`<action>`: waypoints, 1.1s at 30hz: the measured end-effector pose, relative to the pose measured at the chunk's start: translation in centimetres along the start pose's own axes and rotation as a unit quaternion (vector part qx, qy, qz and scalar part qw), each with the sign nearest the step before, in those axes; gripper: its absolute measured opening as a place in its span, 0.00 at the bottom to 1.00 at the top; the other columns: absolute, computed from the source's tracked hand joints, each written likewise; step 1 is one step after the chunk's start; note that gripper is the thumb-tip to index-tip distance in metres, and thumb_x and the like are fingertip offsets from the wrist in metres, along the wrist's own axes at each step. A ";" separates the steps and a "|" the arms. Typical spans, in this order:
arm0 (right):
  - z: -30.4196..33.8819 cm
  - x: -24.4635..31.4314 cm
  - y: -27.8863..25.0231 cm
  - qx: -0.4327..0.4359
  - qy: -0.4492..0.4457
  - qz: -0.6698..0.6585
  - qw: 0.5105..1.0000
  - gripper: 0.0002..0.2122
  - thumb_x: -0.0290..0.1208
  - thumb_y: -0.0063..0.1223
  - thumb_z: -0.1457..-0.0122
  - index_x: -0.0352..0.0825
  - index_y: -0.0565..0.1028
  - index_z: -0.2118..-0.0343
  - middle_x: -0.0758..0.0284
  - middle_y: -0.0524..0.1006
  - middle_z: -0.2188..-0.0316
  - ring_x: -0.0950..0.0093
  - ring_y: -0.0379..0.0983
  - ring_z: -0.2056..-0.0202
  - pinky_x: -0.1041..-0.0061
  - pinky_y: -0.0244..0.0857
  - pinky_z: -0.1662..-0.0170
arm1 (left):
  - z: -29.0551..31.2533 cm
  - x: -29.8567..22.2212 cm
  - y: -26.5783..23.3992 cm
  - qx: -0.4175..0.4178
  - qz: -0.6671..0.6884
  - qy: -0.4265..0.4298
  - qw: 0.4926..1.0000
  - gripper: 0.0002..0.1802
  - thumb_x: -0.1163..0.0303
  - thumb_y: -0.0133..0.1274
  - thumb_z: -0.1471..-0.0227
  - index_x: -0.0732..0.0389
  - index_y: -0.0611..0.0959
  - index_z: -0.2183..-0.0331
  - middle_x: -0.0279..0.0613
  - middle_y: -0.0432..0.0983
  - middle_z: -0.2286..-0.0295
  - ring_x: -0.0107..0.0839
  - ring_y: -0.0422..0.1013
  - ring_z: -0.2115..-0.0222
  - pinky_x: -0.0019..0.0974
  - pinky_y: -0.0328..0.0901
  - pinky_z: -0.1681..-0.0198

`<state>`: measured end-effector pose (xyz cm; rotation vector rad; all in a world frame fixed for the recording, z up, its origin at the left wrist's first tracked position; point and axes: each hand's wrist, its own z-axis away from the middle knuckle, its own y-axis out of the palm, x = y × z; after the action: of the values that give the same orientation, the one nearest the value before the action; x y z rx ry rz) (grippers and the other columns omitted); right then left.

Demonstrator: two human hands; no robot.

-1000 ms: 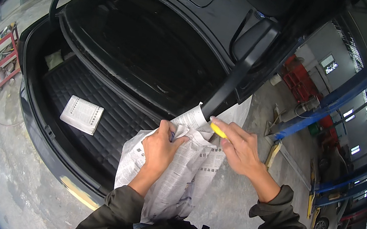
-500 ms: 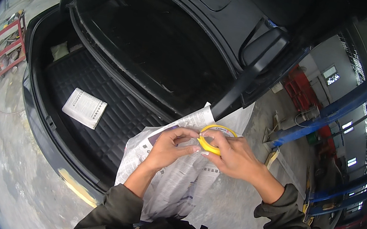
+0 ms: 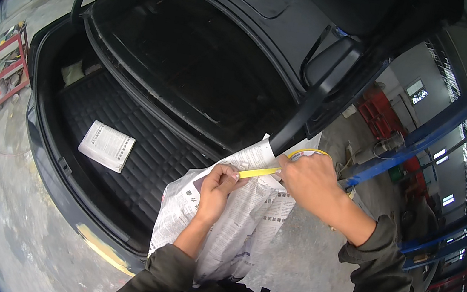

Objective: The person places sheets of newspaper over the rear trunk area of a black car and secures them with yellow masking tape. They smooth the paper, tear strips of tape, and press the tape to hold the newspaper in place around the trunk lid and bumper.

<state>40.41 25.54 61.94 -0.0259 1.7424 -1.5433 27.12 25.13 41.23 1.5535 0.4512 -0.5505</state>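
Observation:
Between my hands a strip of yellow masking tape [image 3: 259, 173] is stretched over the newspaper. My left hand [image 3: 216, 190] pinches its free end between thumb and fingers. My right hand [image 3: 311, 182] is closed around the tape roll [image 3: 309, 151]; only the roll's upper yellow rim shows past the knuckles. Beneath both hands, sheets of newspaper [image 3: 230, 248] hang over the right rear corner of a dark car, their lower part loose and creased. The upper sheet edge lies near the black lid hinge arm [image 3: 304, 117].
A folded newspaper [image 3: 106, 146] lies on the quilted black trunk mat [image 3: 150, 161]. The trunk lid is raised overhead. Pale yellow filler [image 3: 103, 250] marks the bumper. A red tool cart [image 3: 5, 66] stands at left; a blue lift arm [image 3: 415, 143] slants at right.
My hands have drawn apart, pulling a length of yellow tape off the roll. The right hand moved right and up, and turned knuckles-up; the left shifted slightly.

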 end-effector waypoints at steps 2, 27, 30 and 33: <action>-0.4 -0.1 0.6 -0.007 0.001 -0.005 1.000 0.11 0.35 0.62 0.45 0.33 0.81 0.64 0.60 0.78 0.84 0.61 0.79 0.79 0.63 0.69 0.75 | 0.1 0.6 0.7 -0.033 -0.003 0.009 0.999 0.02 0.79 0.46 0.35 0.66 0.73 0.63 0.46 0.74 0.61 0.35 0.78 0.59 0.37 0.74 0.47; -2.2 -1.8 1.9 -0.047 -0.083 -0.065 0.993 0.07 0.31 0.58 0.45 0.33 0.78 0.71 0.61 0.77 0.84 0.61 0.77 0.81 0.65 0.70 0.76 | -3.9 -2.7 3.8 0.008 -0.411 0.172 0.895 0.18 0.73 0.74 0.57 0.62 0.76 0.79 0.28 0.69 0.81 0.15 0.60 0.81 0.24 0.58 0.78; -0.7 -2.8 0.2 -0.007 -0.094 -0.080 0.992 0.08 0.32 0.59 0.45 0.33 0.79 0.65 0.62 0.76 0.84 0.62 0.77 0.81 0.66 0.69 0.76 | -3.6 -2.9 4.3 -0.005 -0.429 0.196 0.882 0.18 0.75 0.72 0.56 0.63 0.75 0.81 0.30 0.68 0.84 0.18 0.59 0.83 0.27 0.58 0.80; -0.5 -2.9 0.5 -0.034 -0.050 -0.048 0.997 0.11 0.33 0.59 0.44 0.33 0.79 0.60 0.61 0.76 0.85 0.63 0.77 0.80 0.66 0.68 0.76 | -3.6 -3.7 5.1 -0.008 -0.461 0.222 0.859 0.18 0.76 0.71 0.56 0.64 0.75 0.81 0.31 0.67 0.85 0.19 0.60 0.84 0.28 0.57 0.80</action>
<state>42.35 27.48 63.02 -0.2220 1.7354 -1.5233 27.42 28.59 47.65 1.3731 1.5957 -0.8987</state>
